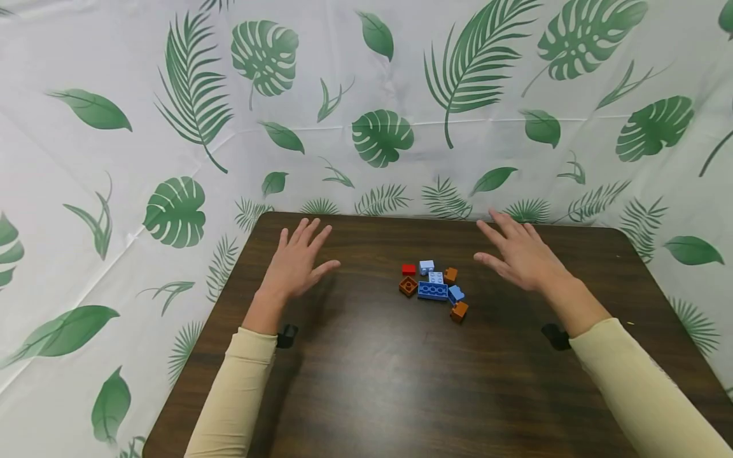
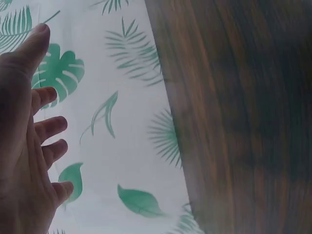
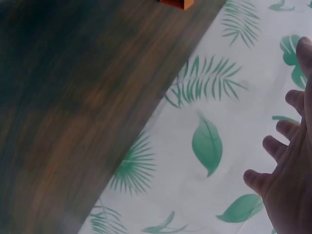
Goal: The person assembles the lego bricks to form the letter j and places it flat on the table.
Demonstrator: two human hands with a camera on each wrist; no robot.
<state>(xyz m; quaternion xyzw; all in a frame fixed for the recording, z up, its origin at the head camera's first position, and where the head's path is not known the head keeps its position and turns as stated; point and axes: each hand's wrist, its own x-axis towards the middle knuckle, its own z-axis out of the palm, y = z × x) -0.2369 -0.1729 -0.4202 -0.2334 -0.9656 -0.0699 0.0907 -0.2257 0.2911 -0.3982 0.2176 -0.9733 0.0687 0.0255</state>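
Note:
My left hand point(image 1: 293, 266) is held over the left part of the table, fingers spread and holding nothing. On the other side, my right hand point(image 1: 522, 254) hovers with its fingers apart, also without anything in it. Between them, nearer the right hand, lies a loose cluster of toy bricks: a red brick point(image 1: 408, 270), a light blue brick point(image 1: 426, 267), a pale blue studded brick point(image 1: 436, 278), a long blue brick point(image 1: 432, 291), a smaller blue brick point(image 1: 455, 294) and several brown-orange bricks point(image 1: 459, 311). Neither hand touches them. In the right wrist view, one orange brick point(image 3: 178, 3) shows at the top edge.
The dark wooden table point(image 1: 366, 394) has rounded far corners. Behind it and along its sides hangs a white cloth point(image 1: 332, 57) printed with green leaves. Dark straps with small devices point(image 1: 286, 336) sit at both wrists. A tiny yellowish speck point(image 1: 630, 323) lies at the right.

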